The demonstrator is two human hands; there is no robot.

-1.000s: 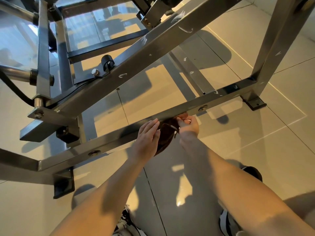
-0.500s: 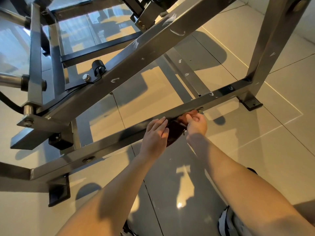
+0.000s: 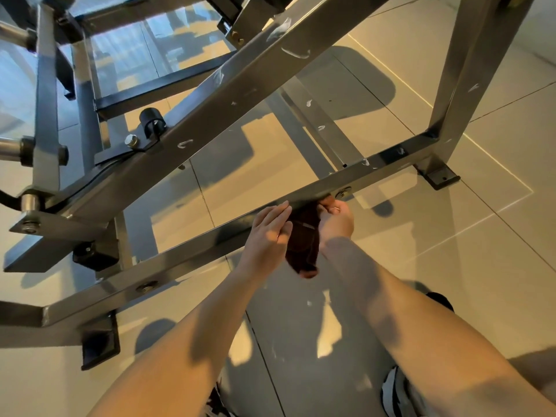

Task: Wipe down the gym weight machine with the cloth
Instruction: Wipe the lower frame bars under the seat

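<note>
The weight machine frame (image 3: 210,115) stands on the tiled floor (image 3: 496,251). Its upper part is cut off by the picture's top edge.

**Task item.** The cloth (image 3: 302,245) is dark brown. It hangs from the lower bar (image 3: 195,257) of the frame, nearer the bar's right-hand corner joint than its left end. Its lower end hangs free above the floor. Its top edge lies in shadow at the bar, and whether it wraps over the bar cannot be told.

**Left grip** (image 3: 267,233). The fingers are straight and close together, laid flat against the near face of the bar and the left edge of the cloth. Nothing is clasped. The thumb is hidden.

**Right grip** (image 3: 335,221). The fingers are curled and pinch the top of the cloth just under the bar. The fingertips are partly hidden by the cloth folds. A bolt (image 3: 343,194) in the bar sits just beside this grip.

**Other parts.** White smears mark the diagonal beam and the bar's right end. A black foot plate (image 3: 437,176) sits on the floor at the bar's right corner, and another (image 3: 99,341) at its left corner. A shoe (image 3: 397,392) is cut off at the bottom edge.
</note>
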